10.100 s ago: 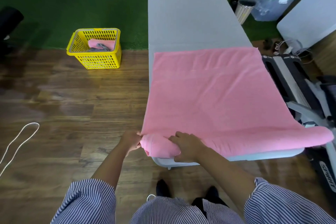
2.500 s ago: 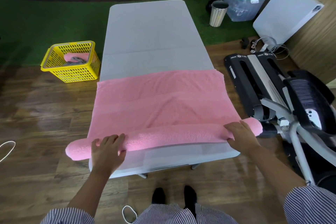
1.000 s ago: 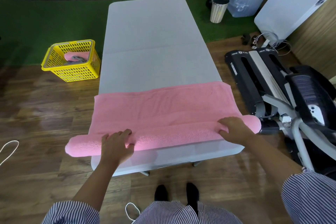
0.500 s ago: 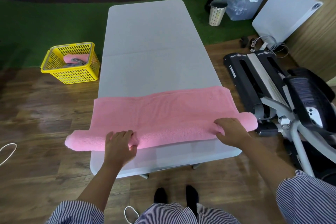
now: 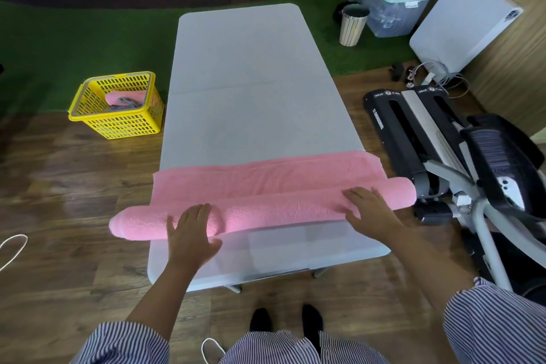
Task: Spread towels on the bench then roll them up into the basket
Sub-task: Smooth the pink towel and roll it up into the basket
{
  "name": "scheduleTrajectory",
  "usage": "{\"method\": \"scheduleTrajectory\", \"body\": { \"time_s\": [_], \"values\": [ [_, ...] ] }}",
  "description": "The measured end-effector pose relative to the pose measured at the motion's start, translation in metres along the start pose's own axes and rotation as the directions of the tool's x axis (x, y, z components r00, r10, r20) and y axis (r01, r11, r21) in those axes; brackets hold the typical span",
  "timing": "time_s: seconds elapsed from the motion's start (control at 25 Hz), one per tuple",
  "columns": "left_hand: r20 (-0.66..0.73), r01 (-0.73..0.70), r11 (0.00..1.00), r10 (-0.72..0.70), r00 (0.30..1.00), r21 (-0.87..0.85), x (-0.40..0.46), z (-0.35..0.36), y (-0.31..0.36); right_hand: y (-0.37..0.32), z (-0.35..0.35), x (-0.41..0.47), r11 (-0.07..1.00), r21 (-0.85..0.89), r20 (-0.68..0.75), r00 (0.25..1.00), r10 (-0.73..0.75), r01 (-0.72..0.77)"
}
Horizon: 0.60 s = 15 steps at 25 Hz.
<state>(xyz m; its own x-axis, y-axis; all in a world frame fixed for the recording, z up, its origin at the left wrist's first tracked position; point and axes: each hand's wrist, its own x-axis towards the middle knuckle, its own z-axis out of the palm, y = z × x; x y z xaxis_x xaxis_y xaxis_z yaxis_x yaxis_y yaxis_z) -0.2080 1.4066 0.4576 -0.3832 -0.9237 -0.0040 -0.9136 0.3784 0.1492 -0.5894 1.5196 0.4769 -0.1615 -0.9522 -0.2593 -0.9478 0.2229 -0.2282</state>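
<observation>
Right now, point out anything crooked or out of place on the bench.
The pink towel roll lies slightly askew on the bench, its right end farther up than its left. Both ends overhang the bench sides, the left one more. Nothing else looks odd.

A: What is the person wearing?

B: A shirt with fine blue and white vertical stripes. Its short sleeves [image 5: 124, 343] end near the elbows, one at 7 o'clock, the other at 4 o'clock.

A: And lower down?

B: The same striped cloth at 6 o'clock, with black shoes [image 5: 261, 319] just above it. Forearms and both hands are bare: no rings, watch or gloves.
</observation>
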Motion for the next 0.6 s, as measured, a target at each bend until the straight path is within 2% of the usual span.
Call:
{"method": "scheduleTrajectory", "body": {
  "time_s": [0.2,0.32,0.4,0.48,0.6],
  "values": [
    [-0.030,-0.080,0.991,0.083,0.996,0.104,-0.001,-0.010,-0.003,-0.002,-0.008,0.000,0.989,-0.144,-0.014,1.000,-0.027,0.025],
    [0.001,-0.133,0.976,0.135,0.991,0.170,-0.001,-0.017,-0.007,0.002,-0.018,0.005,0.993,-0.115,0.059,0.998,-0.010,0.017],
    [-0.053,-0.160,0.977,0.169,0.984,0.137,0.000,-0.017,-0.012,0.006,-0.023,0.008,0.996,-0.094,0.036,0.999,-0.004,0.007],
    [-0.104,-0.134,0.989,0.141,0.985,0.066,0.000,-0.015,-0.013,0.005,-0.021,0.008,0.996,-0.079,-0.030,0.999,0.027,-0.030],
    [-0.038,-0.102,0.995,0.102,0.994,-0.001,-0.004,-0.004,-0.010,-0.001,-0.014,0.003,0.998,0.029,0.020,0.998,0.060,-0.060]
  ]
}}
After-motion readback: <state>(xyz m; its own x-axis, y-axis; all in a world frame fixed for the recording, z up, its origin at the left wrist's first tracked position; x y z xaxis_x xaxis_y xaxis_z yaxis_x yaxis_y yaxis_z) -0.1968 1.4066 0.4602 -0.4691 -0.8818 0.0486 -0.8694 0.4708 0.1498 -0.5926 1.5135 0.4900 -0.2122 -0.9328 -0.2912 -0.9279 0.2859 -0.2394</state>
